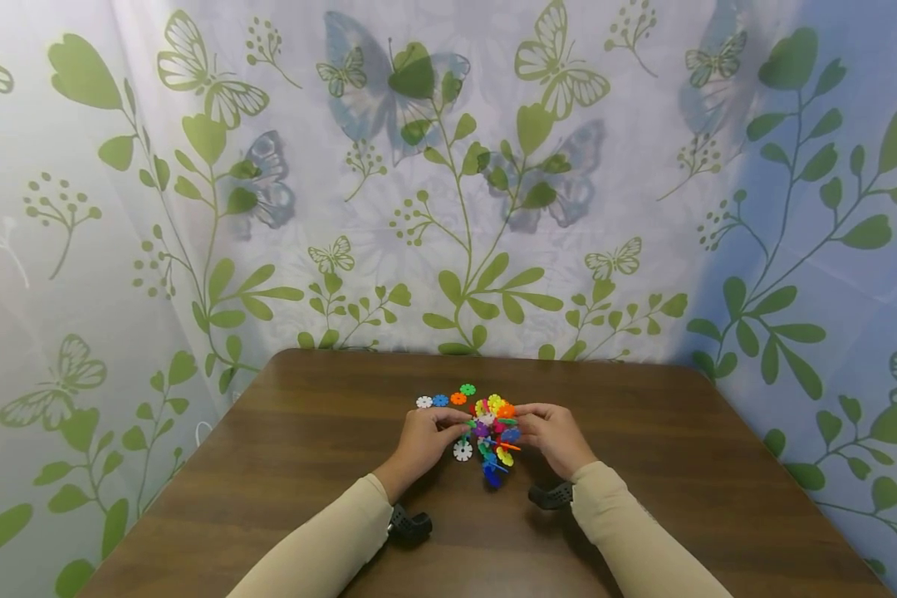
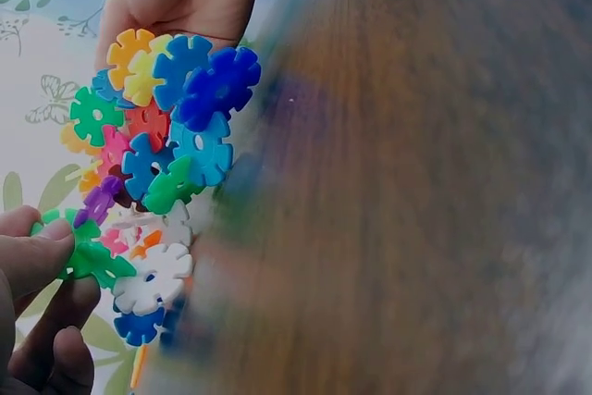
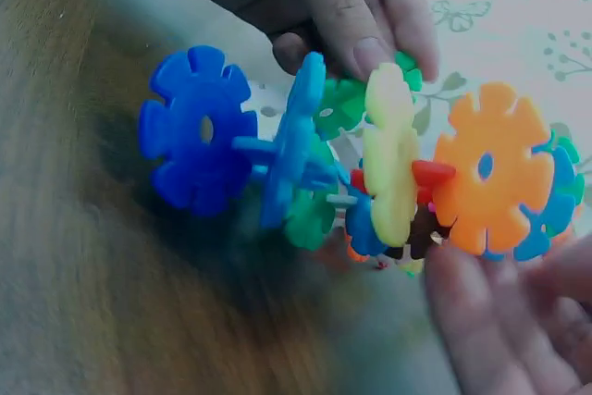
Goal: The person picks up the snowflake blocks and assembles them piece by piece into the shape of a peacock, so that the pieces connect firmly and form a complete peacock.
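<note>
Between the two hands is a many-coloured cluster of interlocking notched plastic discs (image 1: 486, 428), joined at various angles. My left hand (image 1: 426, 440) pinches a green notched disc (image 2: 88, 252) between thumb and fingers at the cluster's left side. My right hand (image 1: 556, 436) holds the cluster from the right, with its fingers (image 3: 490, 312) by an orange disc (image 3: 495, 168). A dark blue disc (image 3: 199, 131) sticks out at the near end, next to a lighter blue disc (image 3: 294, 141) and a yellow disc (image 3: 390, 154). Part of the right hand's grip is hidden behind the discs.
On the brown wooden table (image 1: 306, 448), loose discs lie beyond the left hand: white (image 1: 424, 402), blue (image 1: 440, 400), orange (image 1: 458, 399) and green (image 1: 468, 389). Another white disc (image 1: 463, 451) appears beside the cluster. A patterned curtain (image 1: 389, 274) hangs behind the table.
</note>
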### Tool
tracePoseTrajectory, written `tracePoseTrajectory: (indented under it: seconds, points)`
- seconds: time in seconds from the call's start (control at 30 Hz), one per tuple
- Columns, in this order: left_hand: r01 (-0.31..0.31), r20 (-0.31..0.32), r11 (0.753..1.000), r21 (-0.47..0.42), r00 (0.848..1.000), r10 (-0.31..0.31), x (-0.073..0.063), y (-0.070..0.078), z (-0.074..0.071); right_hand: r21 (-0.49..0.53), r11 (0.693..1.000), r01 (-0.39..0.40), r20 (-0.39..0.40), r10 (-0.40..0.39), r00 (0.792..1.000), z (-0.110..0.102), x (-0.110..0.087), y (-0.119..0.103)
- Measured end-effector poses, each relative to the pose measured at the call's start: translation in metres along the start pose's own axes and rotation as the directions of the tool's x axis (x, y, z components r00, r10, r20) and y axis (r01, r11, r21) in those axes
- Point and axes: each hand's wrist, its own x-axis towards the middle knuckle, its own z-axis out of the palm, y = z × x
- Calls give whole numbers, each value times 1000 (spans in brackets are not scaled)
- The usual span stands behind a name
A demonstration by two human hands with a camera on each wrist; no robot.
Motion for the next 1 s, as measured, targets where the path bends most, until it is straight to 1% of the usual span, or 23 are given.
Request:
tracePoseTrajectory:
  seconds: [0.1, 0.3, 0.33, 0.4, 0.5, 0.6, 0.7, 0.77, 0.9, 1.0]
  points:
    - [0, 2, 1000, -1, 1000, 0, 0, -2, -1, -49, 998, 45, 40, -43, 998, -1, 0, 3]
    - [13, 0, 1000, -10, 1000, -13, 0, -4, -2, -165, 978, 129, 16, -129, 992, 6, -2, 7]
    - [14, -3, 1000, -14, 1000, -15, 0, -4, -2, -184, 974, 134, 9, -134, 991, 9, -5, 2]
    - [27, -9, 999, -20, 1000, -27, -1, -5, -2, -227, 962, 154, 29, -151, 988, 10, -5, 3]
    - [46, -12, 999, -26, 999, -46, -1, -6, -2, -312, 930, 193, 68, -181, 981, 10, -4, 5]
    - [65, -9, 997, -37, 998, -65, -1, -7, -2, -372, 894, 250, 114, -223, 968, 8, -1, 12]
    - [75, -10, 995, -62, 997, -76, -2, -6, -3, -420, 854, 307, 130, -278, 952, 10, -2, 13]
    - [74, -11, 994, -82, 997, -75, -2, -5, -3, -442, 836, 324, 117, -305, 945, 12, -3, 13]
    - [72, -3, 992, -100, 997, -73, -2, -3, -2, -490, 807, 330, 51, -351, 935, 15, -4, 12]
    - [74, 3, 993, -96, 997, -74, -3, -2, -2, -512, 782, 355, 35, -394, 918, 16, -5, 11]
